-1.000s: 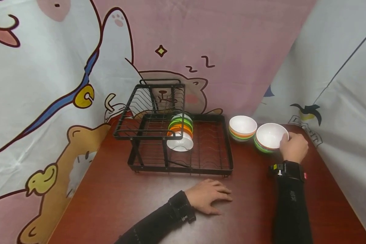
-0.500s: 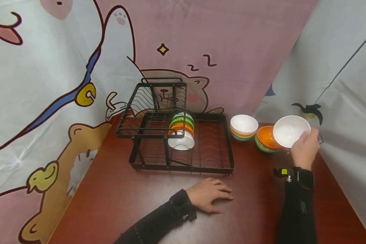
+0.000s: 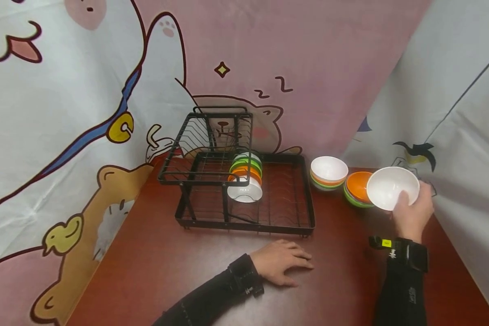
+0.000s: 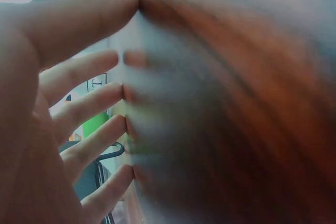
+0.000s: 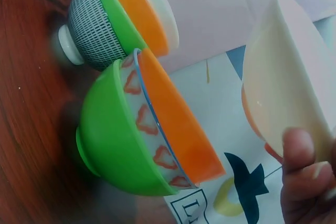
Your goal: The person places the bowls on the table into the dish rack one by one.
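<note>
My right hand (image 3: 413, 213) pinches the rim of a white bowl (image 3: 387, 185), thumb inside, tilted and raised at the table's right side. In the right wrist view that white bowl (image 5: 283, 72) hangs apart from the nearer stack. That stack has an orange bowl (image 5: 178, 124) on top, a heart-patterned bowl (image 5: 144, 114) under it and a green bowl (image 5: 113, 129) at the bottom. Left of it, another stack is topped by a white bowl (image 3: 329, 167). My left hand (image 3: 279, 263) rests on the table with fingers spread, its fingertips touching the surface in the left wrist view.
A black two-tier dish rack (image 3: 244, 226) stands at the back middle of the brown table (image 3: 146, 271). In its lower tier several bowls stand on edge in a row, a white bowl (image 3: 244, 192) in front. Printed cloth (image 3: 330, 68) hangs behind and at both sides.
My right hand has lifted the white bowl off the right stack and carried it rightward, uncovering the orange bowl. It then dipped slightly. The left hand has stayed in place.
</note>
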Demonstrator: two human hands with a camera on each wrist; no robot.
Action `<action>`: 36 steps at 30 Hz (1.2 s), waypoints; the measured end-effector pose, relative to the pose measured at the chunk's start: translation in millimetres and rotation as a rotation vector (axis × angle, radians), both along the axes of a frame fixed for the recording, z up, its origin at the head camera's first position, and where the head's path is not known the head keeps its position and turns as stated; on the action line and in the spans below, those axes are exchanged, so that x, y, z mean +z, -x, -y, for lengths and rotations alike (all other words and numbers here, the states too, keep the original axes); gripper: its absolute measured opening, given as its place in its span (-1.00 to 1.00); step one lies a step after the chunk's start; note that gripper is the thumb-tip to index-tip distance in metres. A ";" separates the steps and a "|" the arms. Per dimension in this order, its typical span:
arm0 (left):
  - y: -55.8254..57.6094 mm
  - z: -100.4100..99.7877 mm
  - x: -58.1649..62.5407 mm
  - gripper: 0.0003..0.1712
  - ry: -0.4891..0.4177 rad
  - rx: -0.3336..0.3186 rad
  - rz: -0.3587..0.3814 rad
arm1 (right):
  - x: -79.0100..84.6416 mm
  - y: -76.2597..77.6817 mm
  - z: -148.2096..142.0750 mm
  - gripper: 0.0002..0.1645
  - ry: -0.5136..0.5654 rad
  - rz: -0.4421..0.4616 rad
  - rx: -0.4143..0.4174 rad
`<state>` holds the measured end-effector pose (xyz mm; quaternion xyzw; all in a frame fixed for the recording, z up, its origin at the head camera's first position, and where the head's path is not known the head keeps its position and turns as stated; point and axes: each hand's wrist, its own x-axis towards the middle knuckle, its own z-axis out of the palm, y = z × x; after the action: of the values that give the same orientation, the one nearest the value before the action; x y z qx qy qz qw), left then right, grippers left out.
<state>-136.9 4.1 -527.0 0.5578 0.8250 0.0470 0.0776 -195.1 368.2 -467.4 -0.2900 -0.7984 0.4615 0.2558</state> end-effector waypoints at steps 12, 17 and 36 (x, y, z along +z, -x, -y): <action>27.5 8.9 55.5 -0.10 -0.707 0.251 -0.045 | 25.6 4.8 76.2 -0.56 -0.173 -0.240 0.228; 34.1 21.1 66.1 0.03 -0.898 0.449 0.139 | 25.4 -1.0 133.7 -0.67 -0.296 -0.366 0.463; 45.4 31.9 62.3 -0.23 -1.003 0.596 0.017 | 34.5 -15.1 167.3 -0.51 -0.419 -0.331 0.852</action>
<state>-182.3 -27.8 -464.7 0.2699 0.8225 0.4563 -0.2060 -180.1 200.9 -432.9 0.1963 -0.8701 0.3946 0.2208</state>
